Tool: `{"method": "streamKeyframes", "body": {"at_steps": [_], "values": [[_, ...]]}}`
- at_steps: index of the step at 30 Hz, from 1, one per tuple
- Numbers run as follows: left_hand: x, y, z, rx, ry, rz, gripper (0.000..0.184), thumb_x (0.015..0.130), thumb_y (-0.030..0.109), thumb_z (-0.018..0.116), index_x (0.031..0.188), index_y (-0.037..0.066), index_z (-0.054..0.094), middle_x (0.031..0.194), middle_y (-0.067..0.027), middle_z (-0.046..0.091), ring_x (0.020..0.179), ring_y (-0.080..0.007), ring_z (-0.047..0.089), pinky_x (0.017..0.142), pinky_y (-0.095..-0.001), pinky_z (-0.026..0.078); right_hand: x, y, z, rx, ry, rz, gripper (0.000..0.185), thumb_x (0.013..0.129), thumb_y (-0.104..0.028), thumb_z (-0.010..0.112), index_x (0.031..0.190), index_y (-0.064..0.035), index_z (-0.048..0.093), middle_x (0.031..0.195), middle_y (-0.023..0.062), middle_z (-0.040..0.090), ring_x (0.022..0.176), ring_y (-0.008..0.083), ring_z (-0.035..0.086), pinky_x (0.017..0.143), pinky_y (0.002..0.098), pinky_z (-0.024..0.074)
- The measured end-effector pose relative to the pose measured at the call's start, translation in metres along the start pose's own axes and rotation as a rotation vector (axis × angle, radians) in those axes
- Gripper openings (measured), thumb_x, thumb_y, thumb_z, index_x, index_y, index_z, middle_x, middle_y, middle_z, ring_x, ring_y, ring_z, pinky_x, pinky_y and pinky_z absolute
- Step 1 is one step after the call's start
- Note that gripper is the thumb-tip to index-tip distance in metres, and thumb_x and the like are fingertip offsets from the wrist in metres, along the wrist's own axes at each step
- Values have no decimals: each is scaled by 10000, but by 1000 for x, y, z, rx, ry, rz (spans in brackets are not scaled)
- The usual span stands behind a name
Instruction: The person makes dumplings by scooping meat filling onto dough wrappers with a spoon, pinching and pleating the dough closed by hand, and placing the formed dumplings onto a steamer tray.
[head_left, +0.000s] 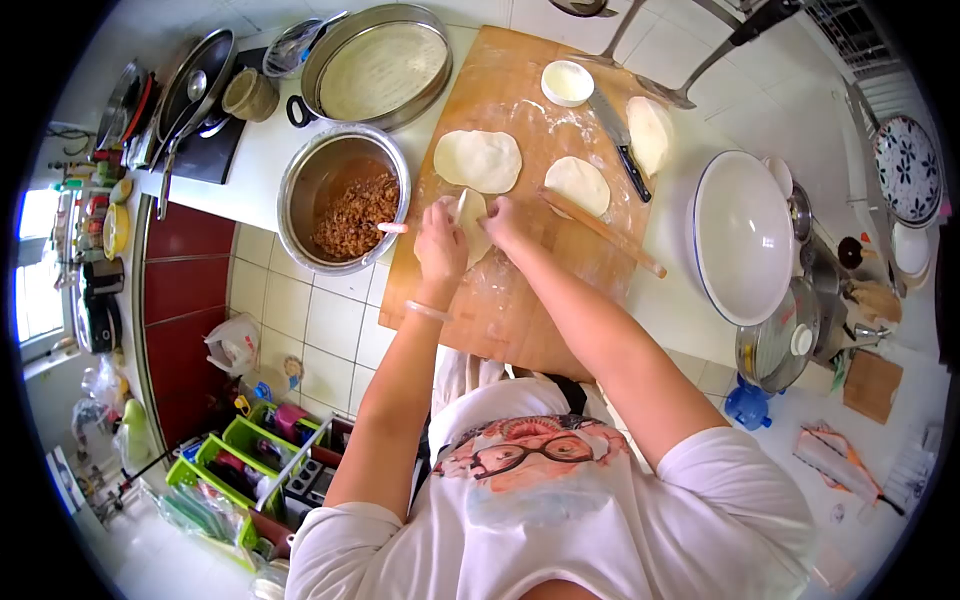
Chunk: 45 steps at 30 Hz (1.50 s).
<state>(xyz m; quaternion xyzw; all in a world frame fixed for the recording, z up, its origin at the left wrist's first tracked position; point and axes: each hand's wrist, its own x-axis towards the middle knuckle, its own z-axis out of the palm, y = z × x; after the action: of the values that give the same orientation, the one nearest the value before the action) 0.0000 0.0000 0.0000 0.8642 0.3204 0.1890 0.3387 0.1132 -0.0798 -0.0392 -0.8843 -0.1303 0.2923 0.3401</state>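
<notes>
Between my two hands, a dough wrapper (474, 238) is partly folded up over the wooden board (530, 320). My left hand (442, 238) is closed on its left side, with one edge standing up by the fingertips. On the opposite edge, my right hand (508, 224) pinches the dough, fingers closed. Just beyond them lies a flat round of dough (478, 161). To the right, another round (578, 186) has a wooden rolling pin (605, 233) lying across its lower edge. A metal pot (290, 190) of brown minced filling (352, 215) stands left of my left hand, a pale-handled utensil (393, 228) resting in it.
A small white bowl (567, 83), a black-handled knife (620, 145) and a dough lump (651, 135) are at the board's far right. A big white basin (742, 240) stands right of the board. Behind the pot is a wide round pan (375, 65).
</notes>
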Motion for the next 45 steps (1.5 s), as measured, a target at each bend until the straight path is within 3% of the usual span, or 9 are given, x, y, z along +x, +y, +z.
{"method": "streamKeyframes", "body": {"at_steps": [5, 9, 12, 17, 24, 28, 33, 40, 45], "values": [[-35, 49, -34, -343, -34, 128, 413, 729, -100, 533, 1125, 16, 547, 882, -175, 501, 771, -349, 558, 684, -440, 468, -34, 57, -5, 591, -45, -176, 176, 797, -65, 680, 942, -33, 586, 775, 46, 614, 718, 145, 588, 639, 304, 471], [-51, 45, -7, -873, -156, -216, 443, 735, -89, 584, 1168, -9, 531, 982, -159, 533, 842, -316, 605, 738, -350, 514, -77, 83, -83, 535, 3, -266, 163, 831, -74, 645, 975, -31, 583, 828, 45, 614, 749, 150, 603, 665, 300, 486], [-44, 9, -11, -382, -18, -69, 527, 733, -28, 633, 1240, -4, 492, 1100, -203, 540, 1048, -392, 552, 921, -419, 472, -80, 77, -93, 112, 281, -450, 189, 830, -50, 630, 1010, -20, 583, 894, 90, 634, 802, 208, 643, 703, 319, 508], [-43, -52, -15, 19, 88, -46, 569, 733, 14, 637, 1280, 2, 483, 1264, -248, 499, 1205, -461, 434, 1036, -505, 369, -40, -16, -31, -103, 10, -792, 388, 792, 20, 617, 1173, -51, 599, 1094, 119, 634, 995, 298, 627, 883, 388, 504], [-25, -55, -26, 3, -38, -199, 594, 707, 25, 633, 1286, 0, 499, 1161, -252, 582, 1069, -413, 559, 911, -468, 466, -11, -75, 3, -911, -349, -964, 382, 783, -77, 646, 1163, -115, 636, 1218, 96, 580, 1243, 273, 474, 1014, 434, 391], [-15, -50, -29, -73, -192, -514, 451, 725, 97, 695, 1157, 10, 596, 1016, -202, 655, 887, -355, 646, 777, -427, 512, -14, -61, -14, -894, -343, -902, 335, 757, -125, 686, 1090, -109, 664, 1216, 90, 564, 1268, 290, 437, 1033, 445, 376], [-33, -66, -9, -281, -119, -356, 237, 765, 101, 711, 943, 18, 578, 767, -103, 598, 697, -239, 592, 660, -350, 484, -21, -33, -52, -504, -372, -1345, 280, 710, -114, 679, 984, -71, 633, 1023, 120, 600, 1032, 328, 558, 926, 458, 441], [-82, -29, -30, -952, -404, -324, 135, 896, -11, 583, 985, 35, 493, 815, 37, 459, 707, -56, 435, 601, -218, 366, -62, 22, -148, 99, -740, -419, 146, 799, -134, 674, 910, -56, 622, 941, 30, 622, 871, 127, 602, 693, 353, 476], [-108, -49, -17, -555, -366, -359, 113, 898, 27, 602, 976, 27, 521, 826, -31, 546, 719, -109, 529, 620, -268, 440, -77, 45, -164, 638, -644, 9, 276, 845, -160, 696, 1079, -74, 577, 947, 0, 599, 848, 89, 554, 681, 261, 451]]}}
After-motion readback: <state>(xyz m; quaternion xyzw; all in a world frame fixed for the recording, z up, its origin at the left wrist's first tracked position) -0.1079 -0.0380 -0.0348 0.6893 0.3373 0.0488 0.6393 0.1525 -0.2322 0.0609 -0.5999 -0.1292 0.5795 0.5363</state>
